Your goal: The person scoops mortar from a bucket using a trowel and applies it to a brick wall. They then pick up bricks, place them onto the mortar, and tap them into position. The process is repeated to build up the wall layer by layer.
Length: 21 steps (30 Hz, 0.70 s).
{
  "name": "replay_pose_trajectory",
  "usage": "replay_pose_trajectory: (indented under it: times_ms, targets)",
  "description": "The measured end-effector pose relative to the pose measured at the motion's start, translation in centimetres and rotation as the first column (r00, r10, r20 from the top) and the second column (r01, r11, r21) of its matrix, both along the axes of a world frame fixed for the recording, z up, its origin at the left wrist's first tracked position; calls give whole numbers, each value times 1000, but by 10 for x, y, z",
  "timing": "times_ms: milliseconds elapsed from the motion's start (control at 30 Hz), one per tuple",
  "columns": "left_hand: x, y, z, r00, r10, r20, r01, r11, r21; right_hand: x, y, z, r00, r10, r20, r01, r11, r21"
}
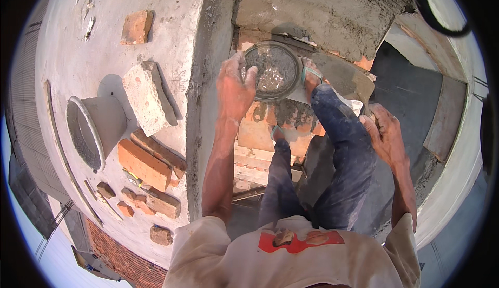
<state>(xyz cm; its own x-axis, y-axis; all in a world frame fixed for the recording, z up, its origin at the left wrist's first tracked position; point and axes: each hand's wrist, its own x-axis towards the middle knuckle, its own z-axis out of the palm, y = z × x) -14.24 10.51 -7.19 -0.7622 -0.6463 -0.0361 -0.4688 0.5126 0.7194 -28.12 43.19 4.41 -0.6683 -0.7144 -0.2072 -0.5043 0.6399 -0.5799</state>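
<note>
My left hand grips the left rim of a round dark bucket, thumb and fingers at its edge. Wet grey mix with a shiny surface shows inside. At the right, the fingers of my right hand curl around what looks like the handle of a trowel. Its broad grey blade points away and left, past my right knee. Much of the handle is hidden in the hand. My right sandaled foot stands beside the bucket, the left one lower on the brickwork.
On the concrete slab at left lie a tipped bucket, a pale block, an orange brick and several broken pieces. The slab's raised edge runs beside my left arm. Rough mortar covers the far surface. A dark lower area lies right.
</note>
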Motion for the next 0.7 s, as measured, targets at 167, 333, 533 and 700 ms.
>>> replay_pose_trajectory:
  times_ms: [167,333,533,700]
  targets:
    - [-60,-85,39,977,-126,-169,14,840,-543,-54,-69,-126,843,524,-125,-387,751,535]
    - [-88,-165,-17,937,-136,322,252,902,-350,-71,-149,-183,763,637,-110,-429,626,651]
    - [-88,-166,-45,996,-15,86,67,761,-646,-64,-145,-255,710,704,-1,-545,550,633]
    - [-96,-151,-11,971,71,227,97,754,-650,-27,-158,-290,886,383,261,-462,683,566]
